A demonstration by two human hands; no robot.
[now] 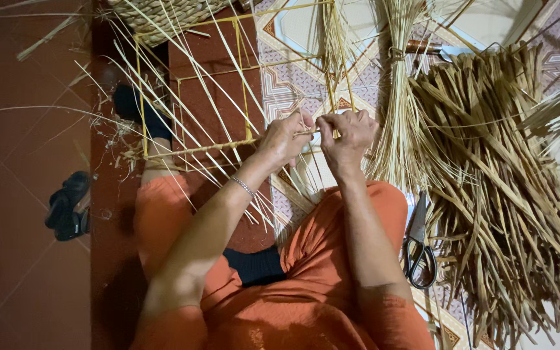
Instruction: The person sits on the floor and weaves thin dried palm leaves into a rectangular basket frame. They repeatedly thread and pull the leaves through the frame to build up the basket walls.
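Left hand: my left hand [286, 139] is closed in a pinch on a thin straw strand [306, 133], right where the wrapped bar meets it.
Right hand: my right hand [348, 133] is curled shut on the same strand, just beside the left, thumbs nearly touching.
Frame: the yellow wire frame [192, 110] lies across my lap and out to the left, its near bar partly wound with straw.
Loose ends: many strands fan out over the frame; I judge one could snag and pull the winding slack.
Strand risk: dry straw may snap if I tug hard at the pinch.
Scissors: the scissors [418, 249] lie on the floor mat [293, 78] near my right knee, blades close to my leg; a careless shift could catch them.
Straw pile: the heap of flat strips [500, 175] lies to the right, beside a tied bundle [396, 97].
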